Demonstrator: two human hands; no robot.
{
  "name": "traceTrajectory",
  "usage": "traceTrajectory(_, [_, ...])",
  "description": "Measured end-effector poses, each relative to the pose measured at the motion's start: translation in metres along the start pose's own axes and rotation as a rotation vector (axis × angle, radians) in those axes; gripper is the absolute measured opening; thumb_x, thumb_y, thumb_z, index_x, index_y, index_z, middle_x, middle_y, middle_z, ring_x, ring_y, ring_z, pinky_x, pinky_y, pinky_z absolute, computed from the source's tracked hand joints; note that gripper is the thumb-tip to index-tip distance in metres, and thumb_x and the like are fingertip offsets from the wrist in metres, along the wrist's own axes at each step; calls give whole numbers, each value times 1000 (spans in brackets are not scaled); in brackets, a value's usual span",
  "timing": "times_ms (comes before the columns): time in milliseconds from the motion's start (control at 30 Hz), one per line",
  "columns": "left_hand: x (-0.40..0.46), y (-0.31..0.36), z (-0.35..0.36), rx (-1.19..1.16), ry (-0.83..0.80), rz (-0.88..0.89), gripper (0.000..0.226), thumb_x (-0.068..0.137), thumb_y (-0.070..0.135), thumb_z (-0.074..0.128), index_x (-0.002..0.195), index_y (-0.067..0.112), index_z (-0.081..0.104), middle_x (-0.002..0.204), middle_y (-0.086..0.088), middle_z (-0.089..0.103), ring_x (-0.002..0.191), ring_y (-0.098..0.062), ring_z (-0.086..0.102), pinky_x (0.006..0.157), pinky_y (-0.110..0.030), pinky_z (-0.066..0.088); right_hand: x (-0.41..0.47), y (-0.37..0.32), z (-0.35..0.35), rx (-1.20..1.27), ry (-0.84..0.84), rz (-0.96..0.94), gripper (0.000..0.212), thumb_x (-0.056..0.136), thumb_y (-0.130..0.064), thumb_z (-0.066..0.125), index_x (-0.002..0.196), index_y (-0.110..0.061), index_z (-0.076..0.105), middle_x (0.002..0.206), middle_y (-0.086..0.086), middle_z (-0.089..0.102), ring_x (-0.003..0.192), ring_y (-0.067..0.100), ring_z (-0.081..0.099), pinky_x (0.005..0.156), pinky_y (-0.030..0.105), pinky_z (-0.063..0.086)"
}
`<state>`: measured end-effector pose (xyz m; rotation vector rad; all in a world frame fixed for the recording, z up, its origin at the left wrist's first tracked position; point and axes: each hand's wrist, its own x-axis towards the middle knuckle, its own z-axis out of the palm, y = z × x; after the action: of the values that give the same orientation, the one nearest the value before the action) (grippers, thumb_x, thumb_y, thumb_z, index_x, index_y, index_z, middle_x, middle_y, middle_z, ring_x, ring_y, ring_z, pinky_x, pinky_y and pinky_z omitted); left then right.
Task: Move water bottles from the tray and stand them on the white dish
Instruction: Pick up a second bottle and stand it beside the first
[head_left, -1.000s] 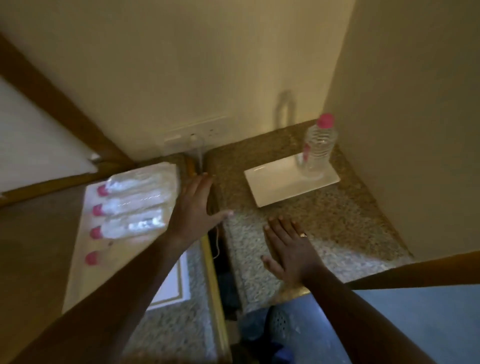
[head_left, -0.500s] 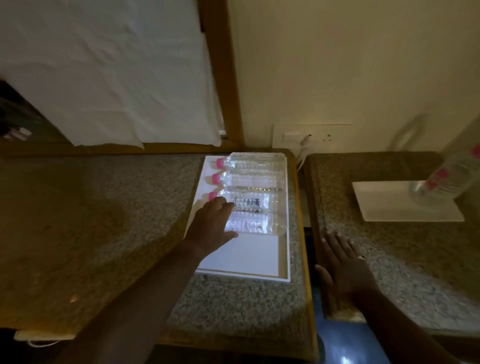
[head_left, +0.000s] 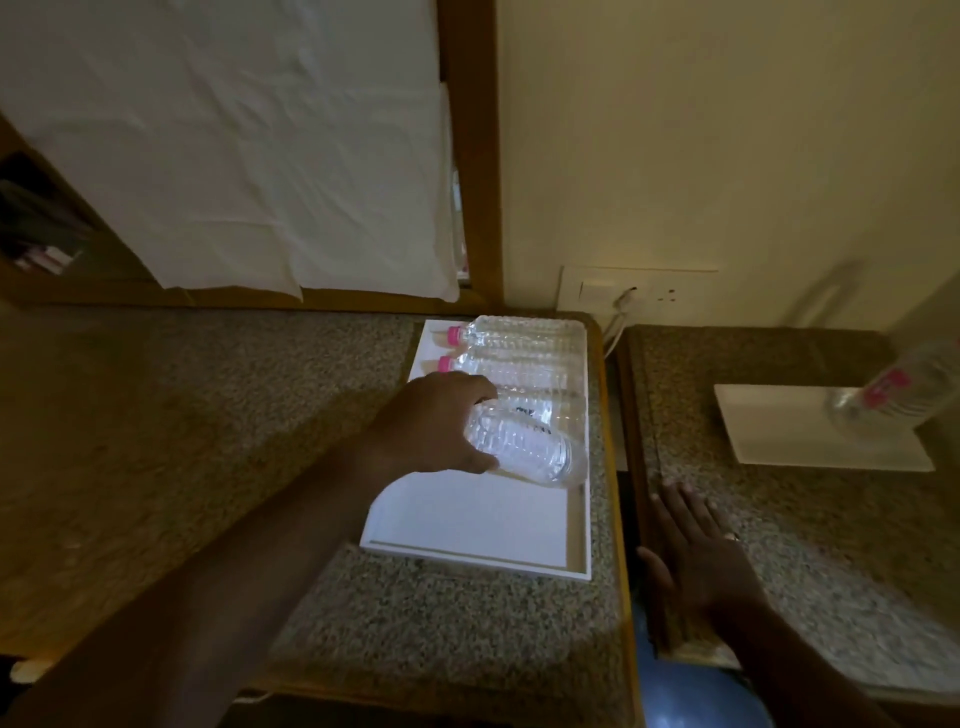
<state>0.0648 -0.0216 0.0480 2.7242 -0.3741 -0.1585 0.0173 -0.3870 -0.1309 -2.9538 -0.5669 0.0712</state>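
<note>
A white tray (head_left: 467, 519) lies on the left granite counter with clear, pink-capped water bottles lying on their sides. My left hand (head_left: 431, 426) is closed around the neck end of the nearest bottle (head_left: 524, 449), whose base is tilted toward the tray's right side. Behind it lie a partly hidden bottle (head_left: 545, 408) and two more bottles (head_left: 509, 371) (head_left: 514, 335). On the right counter a white dish (head_left: 810, 441) carries one standing bottle (head_left: 893, 395) at its far right corner. My right hand (head_left: 701, 556) rests flat and open on the right counter's near left edge.
A dark gap (head_left: 626, 467) separates the two granite counters. A wall socket plate with a plugged cable (head_left: 623, 299) sits behind the tray. White cloth (head_left: 234, 156) hangs in a wooden frame at the back left. A blue object (head_left: 696, 696) lies below the gap.
My view swung left from the dish to the tray. My left hand reached onto the tray and closed on the nearest bottle, shifting it. My right hand stayed flat on the right counter.
</note>
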Motion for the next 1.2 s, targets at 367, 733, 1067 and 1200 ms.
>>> traceTrajectory(367, [14,75,44,-582,191,43,68,58,50,86,116,55,48,111,25,61,102,-2,61,82,-30,57,-1,1,-2,56,-52,16,77,97,-63,21,140,-5,48,150,17,37,138,37,33,114,44,11])
traceTrajectory(733, [42,86,26,-527,356,-3,69,54,63,83,112,42,53,103,23,64,97,5,62,71,-5,47,-10,9,-9,149,-45,66,73,99,-56,20,143,-2,43,151,18,36,140,37,32,113,53,25])
traceTrajectory(1067, [141,206,50,-658,258,116,59,61,39,89,113,25,63,100,9,73,89,-5,69,78,-33,59,-40,82,-19,101,-72,211,71,97,-57,30,146,-6,39,153,15,34,142,34,29,113,50,12])
traceTrajectory(1200, [185,249,94,-629,220,97,62,60,42,88,113,22,63,101,4,72,90,-12,69,78,-27,55,-59,124,-18,91,-64,298,72,98,-60,29,148,-9,36,155,14,30,144,31,24,114,48,10])
